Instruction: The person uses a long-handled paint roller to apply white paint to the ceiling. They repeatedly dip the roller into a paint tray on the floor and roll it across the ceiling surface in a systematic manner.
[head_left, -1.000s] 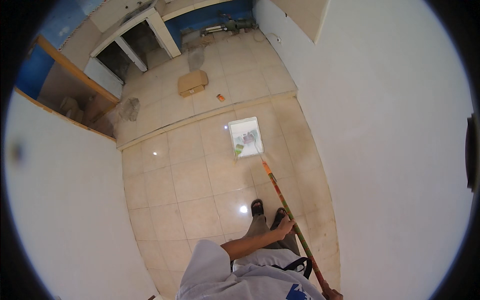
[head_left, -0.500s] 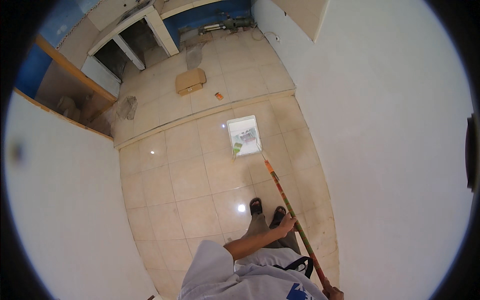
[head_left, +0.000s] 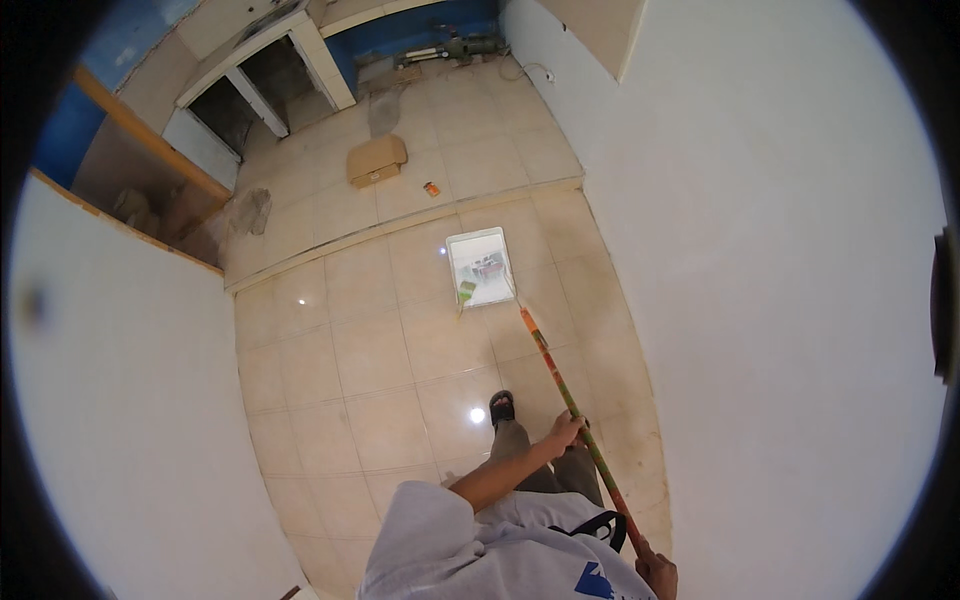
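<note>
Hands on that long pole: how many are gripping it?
2. The left hand holds the pole midway; the right hand holds its near end, at the picture's lower edge.

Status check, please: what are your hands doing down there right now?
Left hand and right hand grip long orange-green pole. Green roller at white paint tray. Nothing blocking.

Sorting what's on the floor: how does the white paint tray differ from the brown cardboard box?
The white rectangular paint tray lies near the person, open-topped, with the long orange pole reaching to it. The brown cardboard box lies farther off, closed and untouched. Both rest on the beige tiled floor.
</note>
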